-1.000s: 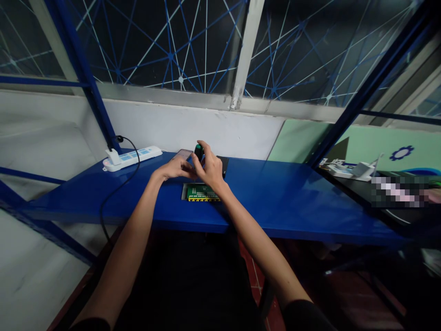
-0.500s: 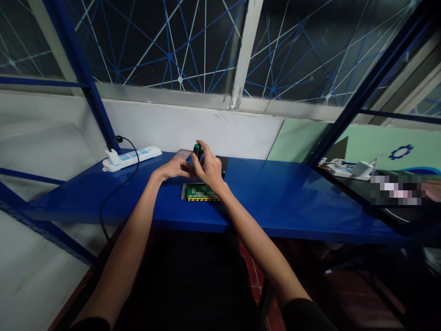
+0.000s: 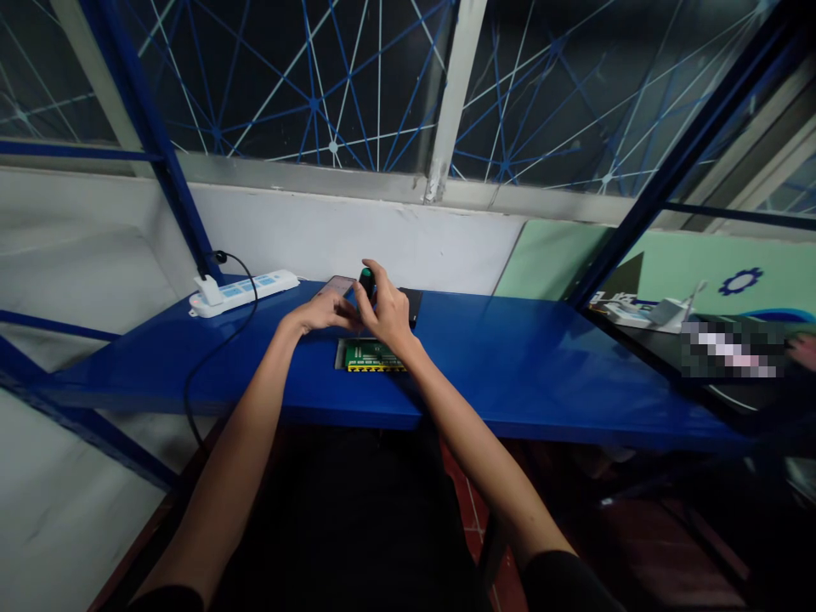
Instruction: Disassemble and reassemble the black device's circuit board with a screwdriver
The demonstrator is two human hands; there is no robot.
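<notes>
Upright in my right hand (image 3: 388, 313) is a screwdriver (image 3: 365, 282), its black and green handle between thumb and fingers. My left hand (image 3: 326, 311) is close beside it, fingers bent and drawn together near the screwdriver's lower end; what they hold is hidden. Just below both hands lies a green circuit board (image 3: 373, 355) with a row of yellow-edged connectors along its near side. My right hand covers part of its far edge. Where the screwdriver's tip rests cannot be seen.
A phone (image 3: 337, 286) lies behind my left hand, and a dark flat object (image 3: 414, 306) beside my right. A white power strip (image 3: 246, 291) with a black cable (image 3: 217, 357) is on the blue table (image 3: 510, 365). At far right are a white device (image 3: 656, 314) and another person's hand (image 3: 801, 348).
The screwdriver's handle has turned a little in my right hand, showing more black now. My hands and the board stay in place. The other person's hand at right has shifted slightly.
</notes>
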